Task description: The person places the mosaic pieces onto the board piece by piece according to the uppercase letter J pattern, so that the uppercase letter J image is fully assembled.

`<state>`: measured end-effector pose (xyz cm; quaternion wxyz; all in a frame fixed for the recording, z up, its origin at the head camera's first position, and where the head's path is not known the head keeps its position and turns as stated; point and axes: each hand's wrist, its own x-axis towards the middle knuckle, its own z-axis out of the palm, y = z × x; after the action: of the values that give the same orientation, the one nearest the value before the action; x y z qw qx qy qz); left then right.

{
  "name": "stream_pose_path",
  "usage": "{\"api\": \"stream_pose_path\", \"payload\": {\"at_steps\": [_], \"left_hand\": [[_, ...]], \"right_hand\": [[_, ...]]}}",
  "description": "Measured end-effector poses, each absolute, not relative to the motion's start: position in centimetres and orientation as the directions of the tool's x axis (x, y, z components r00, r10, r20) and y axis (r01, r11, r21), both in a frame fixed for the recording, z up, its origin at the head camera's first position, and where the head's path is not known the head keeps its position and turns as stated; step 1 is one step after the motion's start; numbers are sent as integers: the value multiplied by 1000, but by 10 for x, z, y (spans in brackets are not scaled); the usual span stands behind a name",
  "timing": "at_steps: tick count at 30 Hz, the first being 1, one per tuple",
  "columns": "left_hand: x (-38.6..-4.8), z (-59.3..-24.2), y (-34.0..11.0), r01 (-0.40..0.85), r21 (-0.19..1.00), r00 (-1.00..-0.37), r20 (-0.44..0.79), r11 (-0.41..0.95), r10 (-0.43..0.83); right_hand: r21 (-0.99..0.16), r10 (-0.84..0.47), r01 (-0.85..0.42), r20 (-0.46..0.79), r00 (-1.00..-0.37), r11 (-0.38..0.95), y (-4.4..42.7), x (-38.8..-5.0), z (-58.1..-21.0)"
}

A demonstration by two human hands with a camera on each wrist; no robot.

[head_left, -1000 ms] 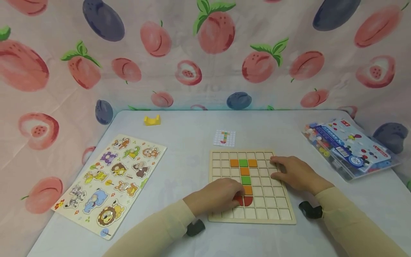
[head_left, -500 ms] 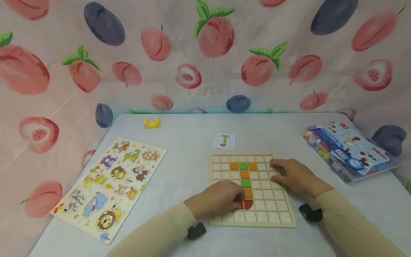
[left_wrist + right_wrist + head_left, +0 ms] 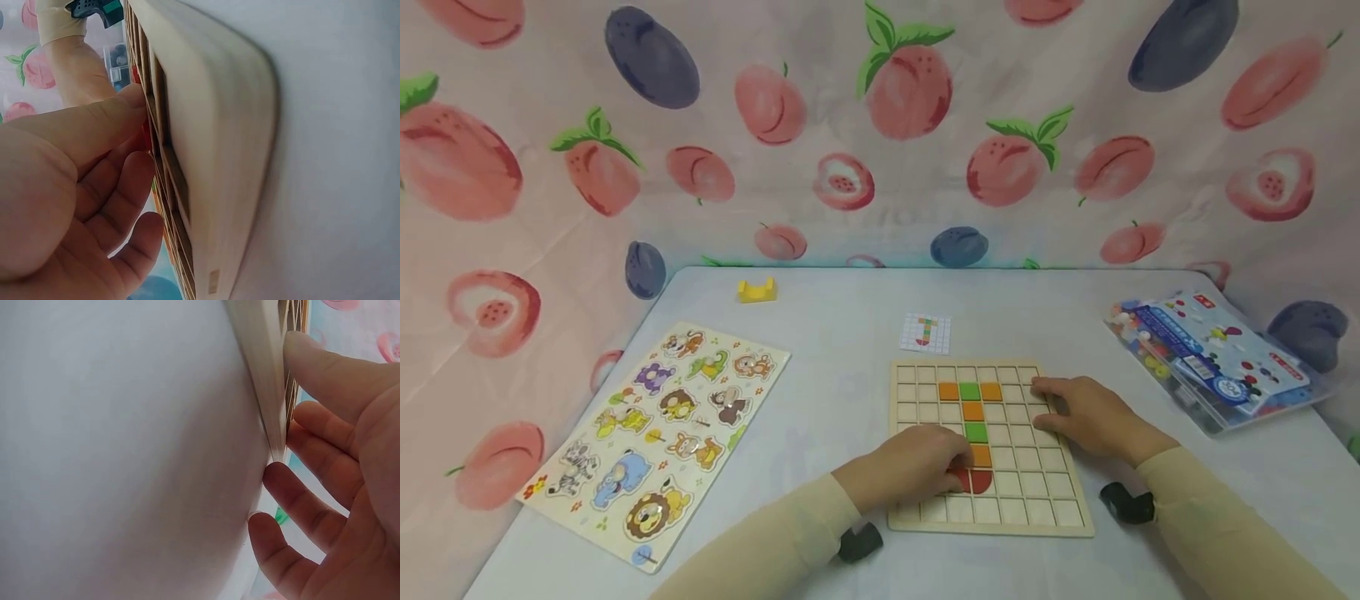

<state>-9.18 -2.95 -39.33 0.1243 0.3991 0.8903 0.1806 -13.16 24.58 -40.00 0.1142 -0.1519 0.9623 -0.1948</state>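
A wooden grid board (image 3: 992,529) lies flat before me. Orange and green square tiles (image 3: 976,432) form a T in its cells. Below the stem lies a red rounded tile (image 3: 981,482). Just left of it, the thumb and fingertips of my left hand (image 3: 910,463) pinch another red tile (image 3: 959,478) in the grid, partly hidden by the fingers. In the left wrist view, red shows between thumb and fingers. My right hand (image 3: 1096,414) rests at the board's right edge, thumb and fingers extended and apart, thumb on the rim in the right wrist view.
Behind the board lies a small pattern card (image 3: 925,333) with a coloured figure. An animal puzzle board (image 3: 662,417) lies at left, with a yellow block (image 3: 757,291) beyond it. At right is a clear box (image 3: 1217,358) of colourful pieces. Patterned cloth (image 3: 910,150) stands behind.
The head view has tilted slightly, so everything sits a little lower in it. Both hands hold their places on the board, and the tiles look unchanged.
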Motion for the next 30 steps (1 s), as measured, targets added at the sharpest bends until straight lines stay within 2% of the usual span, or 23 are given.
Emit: {"api": "stream_pose_path", "payload": {"at_steps": [14, 21, 30], "left_hand": [[-92, -393, -29, 645, 447, -665, -73, 620, 744], [-90, -399, -30, 613, 479, -673, -101, 628, 733], [-94, -396, -30, 631, 474, -666, -76, 614, 742]], "right_hand": [[-405, -345, -259, -154, -926, 877, 244, -133, -399], [-405, -332, -239, -175, -927, 883, 243, -129, -403], [-419, -309, -211, -182, -933, 883, 244, -133, -397]]}}
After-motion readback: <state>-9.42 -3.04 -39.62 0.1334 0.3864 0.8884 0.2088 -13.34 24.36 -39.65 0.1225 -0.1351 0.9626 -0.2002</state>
